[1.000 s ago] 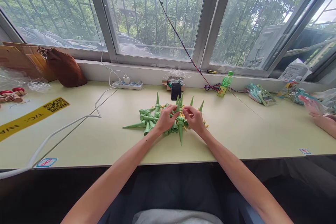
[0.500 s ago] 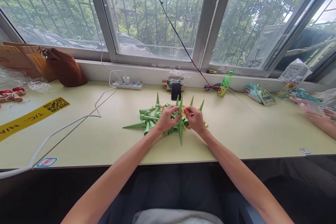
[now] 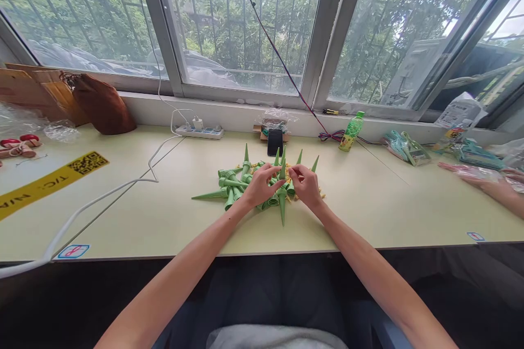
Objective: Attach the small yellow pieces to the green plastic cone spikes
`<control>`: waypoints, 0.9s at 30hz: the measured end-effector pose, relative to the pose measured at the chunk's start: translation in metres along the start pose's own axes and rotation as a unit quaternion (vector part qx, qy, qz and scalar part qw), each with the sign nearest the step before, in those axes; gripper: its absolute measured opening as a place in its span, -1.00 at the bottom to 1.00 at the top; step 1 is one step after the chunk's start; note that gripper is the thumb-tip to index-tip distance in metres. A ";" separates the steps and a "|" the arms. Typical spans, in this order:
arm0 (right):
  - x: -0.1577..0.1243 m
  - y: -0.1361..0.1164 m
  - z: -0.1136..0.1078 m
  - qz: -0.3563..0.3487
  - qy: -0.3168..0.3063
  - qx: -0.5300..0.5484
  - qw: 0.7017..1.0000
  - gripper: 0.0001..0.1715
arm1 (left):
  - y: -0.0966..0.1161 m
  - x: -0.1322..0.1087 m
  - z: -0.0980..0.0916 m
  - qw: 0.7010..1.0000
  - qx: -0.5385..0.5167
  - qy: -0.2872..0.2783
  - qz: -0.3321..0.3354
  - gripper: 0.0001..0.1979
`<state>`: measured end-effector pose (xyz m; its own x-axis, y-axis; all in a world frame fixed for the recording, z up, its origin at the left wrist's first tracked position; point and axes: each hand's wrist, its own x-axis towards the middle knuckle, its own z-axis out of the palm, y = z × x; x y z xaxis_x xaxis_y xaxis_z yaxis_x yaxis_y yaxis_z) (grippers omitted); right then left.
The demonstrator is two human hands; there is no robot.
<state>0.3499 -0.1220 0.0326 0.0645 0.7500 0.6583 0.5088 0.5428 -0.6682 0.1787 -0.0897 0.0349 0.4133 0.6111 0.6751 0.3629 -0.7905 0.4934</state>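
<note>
My left hand [image 3: 261, 186] is curled round a green cone-shaped spike [image 3: 282, 172], thumb and index finger at its sides. My right hand [image 3: 305, 184] is just to the right of that spike, thumb and fingertips pinched together; what is between them is too small to make out. Under and around both hands lies a pile of green plastic spikes [image 3: 231, 182], some with ribbed collars, several standing point up. One green spike [image 3: 282, 210] points toward me below the hands. Small yellow pieces [image 3: 321, 194] are scattered among and behind the spikes, partly hidden by my hands.
Behind the pile a dark phone [image 3: 275, 143] leans on a small box. A green-capped bottle [image 3: 351, 132] stands to its right. A white power strip [image 3: 200, 132] and cable [image 3: 118, 190] lie left. Another person's hand [image 3: 491, 188] handles plastic-wrapped items at the right edge.
The spike in my left hand has dropped slightly and seems tilted toward me. My right hand stays beside it, still pinched. The other person's hand at the right has moved left.
</note>
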 end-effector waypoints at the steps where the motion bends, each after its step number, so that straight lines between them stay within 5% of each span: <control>1: 0.000 -0.001 0.000 0.002 0.004 -0.003 1.000 -0.68 | 0.002 0.001 -0.001 1.000 -0.006 0.002 -0.005 -0.72; 7: 0.000 -0.002 -0.001 0.006 0.025 -0.015 1.000 -0.66 | 0.009 0.003 -0.004 0.996 -0.080 0.000 -0.037 -0.48; 15: -0.001 0.000 0.000 0.002 0.021 -0.016 1.000 -0.64 | 0.006 0.001 -0.001 0.987 -0.132 -0.012 -0.088 -0.40; 27: -0.001 -0.002 -0.001 -0.002 0.022 0.000 1.000 -0.65 | 0.013 0.001 -0.005 0.990 -0.114 -0.039 -0.069 -0.61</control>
<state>0.3493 -0.1239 0.0337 0.0995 0.7308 0.6753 0.5097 0.5454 -0.6654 0.1795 -0.0993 0.0443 0.4399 0.7087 0.5516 0.2268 -0.6820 0.6953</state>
